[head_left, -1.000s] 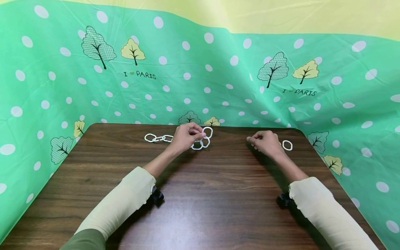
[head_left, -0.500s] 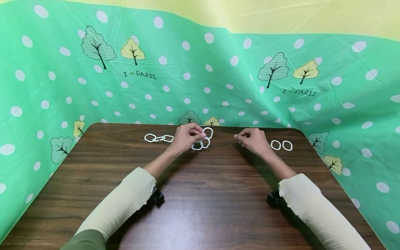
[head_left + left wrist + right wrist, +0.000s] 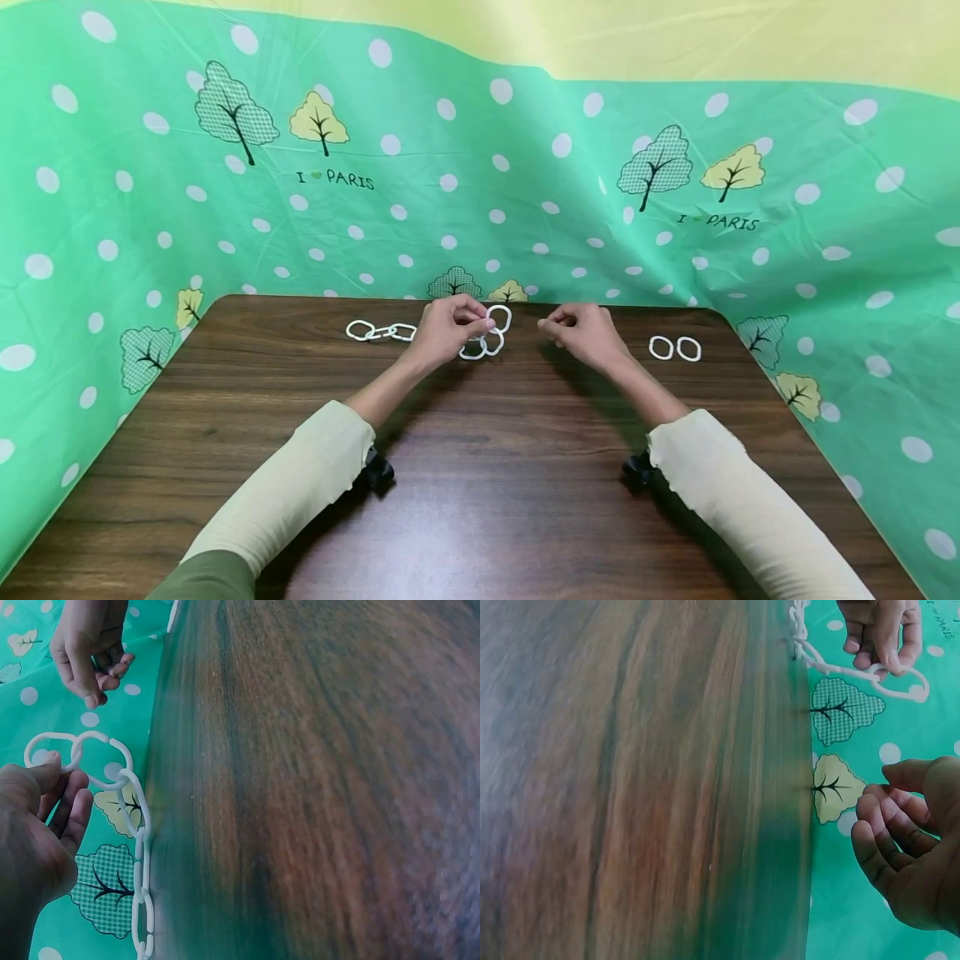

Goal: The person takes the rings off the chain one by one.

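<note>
Between thumb and fingers, my left hand [image 3: 444, 332] pinches the end link of a white plastic chain [image 3: 383, 332] near the table's far edge. In the left wrist view the raised chain [image 3: 146, 859] hangs from that link, its lower links joined one through another. My right hand [image 3: 588, 333] hovers to the right of the raised link, its fingertips a short way from it. The right wrist view shows this right hand [image 3: 907, 847] with loosely bent fingers, a gap below the thumb and nothing held. Part of the chain is hidden behind the left hand.
Two loose white links lie side by side at the right of the table, a left link [image 3: 661, 337] and a right link [image 3: 689, 337]. Behind the dark wooden table [image 3: 487, 467] hangs a green dotted cloth [image 3: 420, 200]. Black devices sit under both wrists.
My right hand has moved left from near the loose links toward the chain, uncovering one of the links. The left hand and the chain have stayed in place.
</note>
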Demonstrator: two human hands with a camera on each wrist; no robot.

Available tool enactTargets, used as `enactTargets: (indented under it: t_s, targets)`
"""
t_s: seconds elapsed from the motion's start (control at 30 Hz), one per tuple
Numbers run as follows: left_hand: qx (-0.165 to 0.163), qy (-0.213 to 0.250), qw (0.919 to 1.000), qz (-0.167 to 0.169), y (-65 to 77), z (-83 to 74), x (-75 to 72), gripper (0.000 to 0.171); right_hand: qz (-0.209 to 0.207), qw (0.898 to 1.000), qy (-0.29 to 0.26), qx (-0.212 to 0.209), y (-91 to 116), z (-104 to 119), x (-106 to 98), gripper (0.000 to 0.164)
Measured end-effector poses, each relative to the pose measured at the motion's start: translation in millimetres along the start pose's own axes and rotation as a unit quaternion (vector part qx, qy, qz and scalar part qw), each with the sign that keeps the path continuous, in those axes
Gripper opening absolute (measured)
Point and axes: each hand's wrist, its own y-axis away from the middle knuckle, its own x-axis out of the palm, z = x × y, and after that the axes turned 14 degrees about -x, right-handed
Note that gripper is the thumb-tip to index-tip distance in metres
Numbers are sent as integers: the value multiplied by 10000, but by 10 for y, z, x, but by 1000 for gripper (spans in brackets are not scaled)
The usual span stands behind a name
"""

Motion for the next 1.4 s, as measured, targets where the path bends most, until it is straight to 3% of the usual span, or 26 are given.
enactTargets:
  t_s: [0.57, 1.4]
  targets:
    - [55, -16, 10000, -30, -9, -6, -5, 13, -124, 9986, -362, -369, -126, 148, 135, 20]
    - [81, -75, 9999, -30, -20, -6, 4, 13, 78, 9923, -818, -932, -258, 322, 134, 23]
